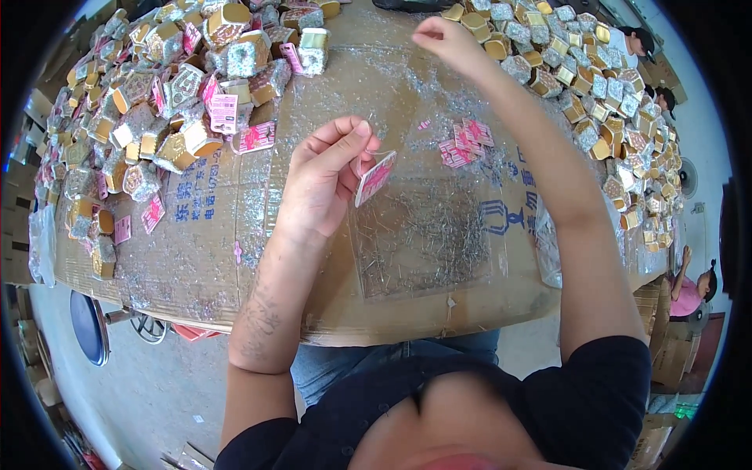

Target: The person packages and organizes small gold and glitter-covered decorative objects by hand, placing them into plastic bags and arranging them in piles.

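Over the middle of the table, my left hand (pixel 323 174) pinches the thin string of a pink-and-white hang tag (pixel 376 179) between thumb and fingers. The tag dangles beside the fingertips. My right arm stretches far forward, and my right hand (pixel 446 43) is raised near the right-hand heap of glittery house-shaped ornaments (pixel 517 33). Its fingertips are drawn together; anything thin between them is too small to see. A small stack of pink tags (pixel 468 142) lies on the cardboard right of my left hand. Nearer me, many thin silvery wire pieces (pixel 423 239) spread over a flat clear sheet.
A second large heap of glittery gold ornaments (pixel 168 102), some with pink tags, covers the left side. Glitter-strewn cardboard (pixel 313 258) covers the table. A clear plastic bag (pixel 548 247) sits by my right forearm. A blue stool (pixel 88 327) stands left; a person in pink (pixel 689 294) is at far right.
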Available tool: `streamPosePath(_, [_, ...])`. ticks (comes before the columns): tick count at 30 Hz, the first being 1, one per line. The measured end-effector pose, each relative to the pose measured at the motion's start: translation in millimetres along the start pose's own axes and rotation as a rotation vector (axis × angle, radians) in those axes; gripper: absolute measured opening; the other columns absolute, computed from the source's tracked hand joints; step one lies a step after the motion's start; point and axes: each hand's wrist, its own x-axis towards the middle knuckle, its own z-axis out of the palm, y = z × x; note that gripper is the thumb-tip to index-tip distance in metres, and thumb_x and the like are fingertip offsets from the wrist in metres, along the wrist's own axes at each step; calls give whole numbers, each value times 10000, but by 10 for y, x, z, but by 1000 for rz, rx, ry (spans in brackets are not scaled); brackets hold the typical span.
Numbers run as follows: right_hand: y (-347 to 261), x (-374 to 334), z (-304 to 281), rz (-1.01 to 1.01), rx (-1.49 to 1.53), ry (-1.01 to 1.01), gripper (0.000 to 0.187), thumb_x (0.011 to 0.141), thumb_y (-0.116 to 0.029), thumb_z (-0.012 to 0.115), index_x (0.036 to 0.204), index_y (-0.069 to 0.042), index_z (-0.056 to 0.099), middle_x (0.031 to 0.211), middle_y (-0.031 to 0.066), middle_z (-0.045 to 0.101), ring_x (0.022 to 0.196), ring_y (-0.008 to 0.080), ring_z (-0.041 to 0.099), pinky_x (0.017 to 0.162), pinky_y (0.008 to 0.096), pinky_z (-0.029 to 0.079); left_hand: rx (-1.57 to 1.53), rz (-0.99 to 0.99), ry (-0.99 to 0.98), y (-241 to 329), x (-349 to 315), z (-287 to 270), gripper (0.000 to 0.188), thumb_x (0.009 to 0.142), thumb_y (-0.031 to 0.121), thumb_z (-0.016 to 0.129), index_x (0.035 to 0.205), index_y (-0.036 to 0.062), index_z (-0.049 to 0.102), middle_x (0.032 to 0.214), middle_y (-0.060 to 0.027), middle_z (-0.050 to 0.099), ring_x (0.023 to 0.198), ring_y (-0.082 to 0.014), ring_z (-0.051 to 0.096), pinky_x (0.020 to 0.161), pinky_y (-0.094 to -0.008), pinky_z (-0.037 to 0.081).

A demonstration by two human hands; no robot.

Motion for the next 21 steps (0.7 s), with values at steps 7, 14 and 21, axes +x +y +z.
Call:
streamPosePath(7, [1161, 484, 122, 132, -558, 129, 437, 919, -510, 563, 1195, -177, 628, 1252, 159, 627, 1213, 352, 545, 1004, 455, 447, 95, 71, 43, -7, 1, 3, 92, 938, 101, 653, 1012, 46, 654, 851, -37, 694, 687, -60, 607, 629, -186, 485])
streamPosePath(14, [1050, 295, 193, 39, -496, -6, 346, 935, -444, 584, 1176, -201, 633, 1158, 132, 630, 1185, 315, 549, 972, 441, 452, 186, 104, 94, 9, -37, 50, 77, 951, 105, 627, 994, 45, 649, 840, -8, 653, 718, -54, 565, 656, -202, 445])
streamPosePath(21, [-446, -771, -40, 313, 944, -67, 398, 1015, -342, 528, 1360, -147, 487, 1197, 61, 571, 980, 137, 580, 824, 298, 490, 221, 164, 57, -52, -41, 38, 123, 934, 97, 656, 1034, 24, 654, 846, -31, 678, 704, -60, 578, 661, -188, 448])
